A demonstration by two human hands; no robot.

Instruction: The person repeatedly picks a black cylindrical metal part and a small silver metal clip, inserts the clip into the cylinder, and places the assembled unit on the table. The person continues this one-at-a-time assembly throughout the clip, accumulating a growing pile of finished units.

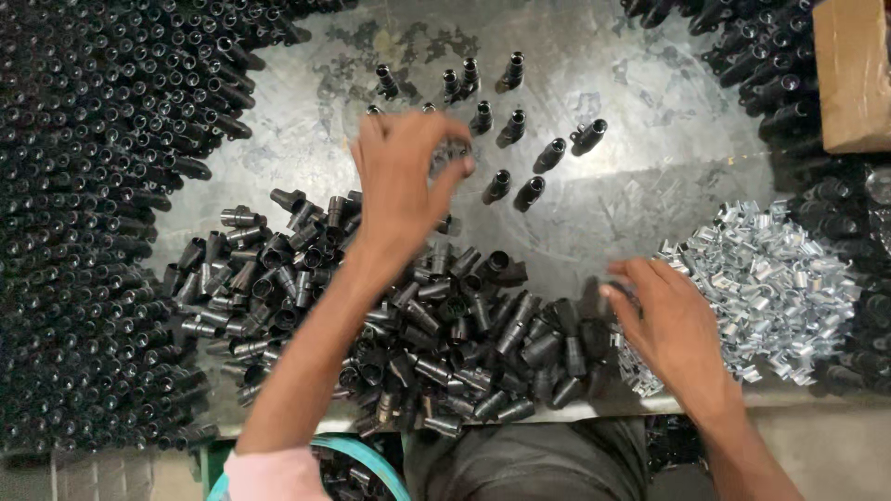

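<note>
Nearest to the camera, below the bench edge, a teal rim [371, 459] of some round container showed beside the person's dark trousers [529, 459]; a pink sleeve [269, 473] covered the left forearm.

On the near part of the metal bench [640, 195] lay a loose heap of black plastic tubes [436, 325], thrown in all directions; the right hand [673, 325] rested at the right end of this heap, just where it met the pile of shiny metal clips [780, 278]; its fingers [622, 301] were curled down into the parts, but the view was blurred there, so I could not tell whether they closed on a clip or a tube.

Further out, the left hand [404, 181] was stretched over the middle of the bench; its fingers [455, 167] were pinched on one black tube [452, 150], which seemed to be held just above the surface, beside the standing ones.

Behind the hand, a small group of upright tubes [506, 139] stood in rough rows on the bare metal, near each other but apart.

At the far left, a very large mass of upright black tubes [93, 186] filled the bench; a similar mass [770, 56] stood at the far right, next to a brown cardboard box [852, 74].
</note>
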